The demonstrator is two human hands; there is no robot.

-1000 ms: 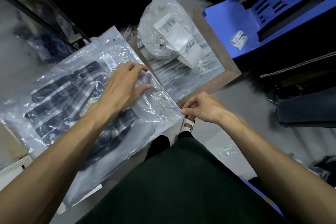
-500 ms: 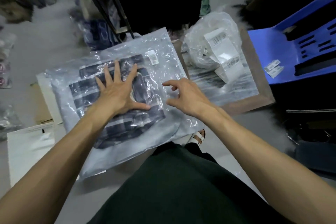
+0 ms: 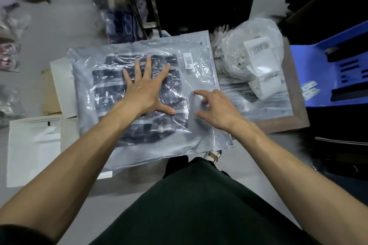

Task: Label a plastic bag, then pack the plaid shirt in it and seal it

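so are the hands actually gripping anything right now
Nothing is gripped. The left hand lies flat, fingers spread, on the clear plastic bag over the dark plaid shirt; the right hand has loosely curled fingers at the bag's right side.

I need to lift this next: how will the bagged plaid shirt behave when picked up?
Probably floppy: the plastic bag is thin and wrinkled around the folded plaid shirt. Likely slippery, given its glossy glare. It looks light, and may sag at the edges, since the left hand flattens it easily.
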